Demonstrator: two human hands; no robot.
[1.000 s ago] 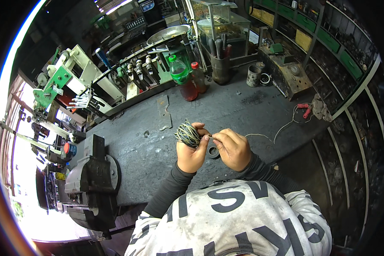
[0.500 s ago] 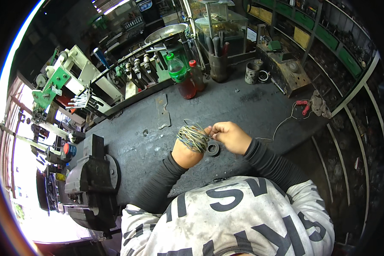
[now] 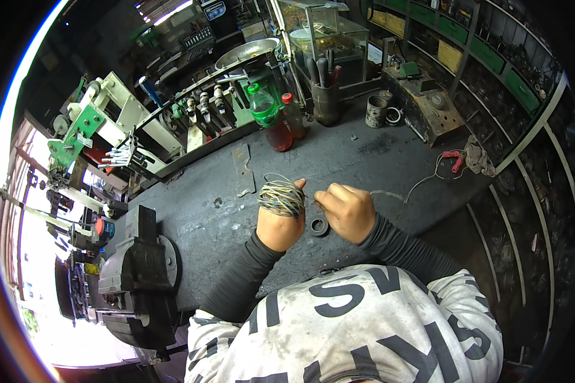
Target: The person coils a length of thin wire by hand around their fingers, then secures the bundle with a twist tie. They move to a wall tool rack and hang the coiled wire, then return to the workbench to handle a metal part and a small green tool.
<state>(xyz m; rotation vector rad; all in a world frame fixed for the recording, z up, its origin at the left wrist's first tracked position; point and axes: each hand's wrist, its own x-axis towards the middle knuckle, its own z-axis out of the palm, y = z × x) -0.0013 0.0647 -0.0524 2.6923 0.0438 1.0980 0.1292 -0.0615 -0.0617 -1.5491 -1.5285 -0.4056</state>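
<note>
A loose coil of thin tan and dark wire (image 3: 278,196) is wound around my left hand (image 3: 280,231), covering most of its fingers. The thumb sticks up at the coil's right side. A short way to the right, my right hand (image 3: 348,212) is closed in a pinch. A pale strand of wire (image 3: 407,196) runs across the bench to the back of that hand and seems to pass into its fingers; the pinched part is hidden. Between the two hands, a small black ring (image 3: 319,226) lies on the dark bench top (image 3: 338,153).
A bench vise (image 3: 134,274) stands at the left. Behind my hands lies a flat metal plate (image 3: 243,169), with a green-capped bottle (image 3: 269,118) and a red-capped bottle (image 3: 292,115) farther back. Red clips (image 3: 453,159) and a rag (image 3: 479,158) lie at the right edge.
My hands have moved apart: the left with its wire coil shifted slightly left, and the right drew nearer to me. The pale strand on the bench has lifted toward my right hand.
</note>
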